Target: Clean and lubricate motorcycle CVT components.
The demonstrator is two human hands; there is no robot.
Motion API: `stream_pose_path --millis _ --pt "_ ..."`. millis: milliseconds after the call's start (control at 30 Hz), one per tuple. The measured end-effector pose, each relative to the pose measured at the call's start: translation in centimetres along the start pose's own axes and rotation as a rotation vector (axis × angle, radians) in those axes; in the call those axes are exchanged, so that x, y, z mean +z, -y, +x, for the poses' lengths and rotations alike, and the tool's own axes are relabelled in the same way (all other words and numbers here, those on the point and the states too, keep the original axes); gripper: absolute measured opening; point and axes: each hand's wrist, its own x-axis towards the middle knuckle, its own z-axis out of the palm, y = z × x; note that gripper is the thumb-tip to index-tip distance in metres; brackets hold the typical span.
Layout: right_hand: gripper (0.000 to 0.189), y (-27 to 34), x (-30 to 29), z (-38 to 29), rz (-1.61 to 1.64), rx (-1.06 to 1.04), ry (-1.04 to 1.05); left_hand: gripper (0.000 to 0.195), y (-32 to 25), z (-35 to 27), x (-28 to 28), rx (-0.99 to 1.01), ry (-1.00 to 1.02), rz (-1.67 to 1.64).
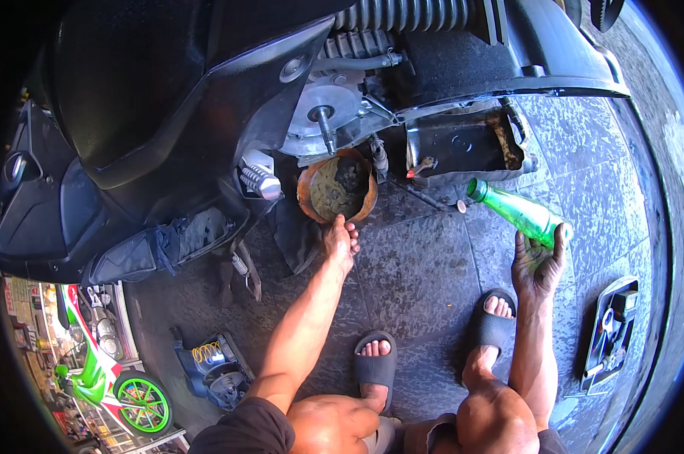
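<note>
My left hand pinches the near rim of a rusty round metal bowl with dark, murky residue inside. The bowl sits below an exposed shaft on the engine casing of a black scooter. In my right hand is a green translucent bottle, gripped near its base. It lies tilted, its neck pointing up and left towards a cut-open plastic container. That container holds dark liquid, and a red-tipped tool rests at its near left corner.
A tray of tools and small parts lies on the tiled floor at right. Transmission parts in a box, one with a yellow spring, are at lower left. A green-wheeled motorcycle stands beyond. The scooter's stand reaches down left of the bowl.
</note>
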Motion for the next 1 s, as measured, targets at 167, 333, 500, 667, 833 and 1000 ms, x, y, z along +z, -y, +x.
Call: stream_pose_path --millis 167,333,500,667,833,1000 --pt "0.045 -0.2 0.3 -0.2 -0.021 -0.014 -0.001 0.025 -1.6 0.5 -0.3 -0.081 0.047 -0.185" --pt "0.044 -0.5 0.2 -0.2 -0.025 -0.004 0.010 0.026 -3.3 -0.1 0.5 -0.098 0.152 -0.229" --pt "0.043 -1.3 0.2 -0.2 -0.053 0.035 0.021 0.028 -2.3 -0.3 0.6 -0.105 0.131 -0.249" --pt "0.046 -3.2 1.7 -1.3 -0.194 0.031 0.088 0.031 -0.4 -0.4 -0.1 -0.080 0.118 -0.240" --pt "0.045 -3.9 1.7 -1.7 -0.126 0.147 0.156 0.038 1.4 -2.8 0.7 -0.034 0.217 -0.122" --pt "0.052 -4.5 0.2 -1.5 -0.087 0.253 0.052 0.040 2.2 -4.1 1.5 0.068 0.352 -0.009"
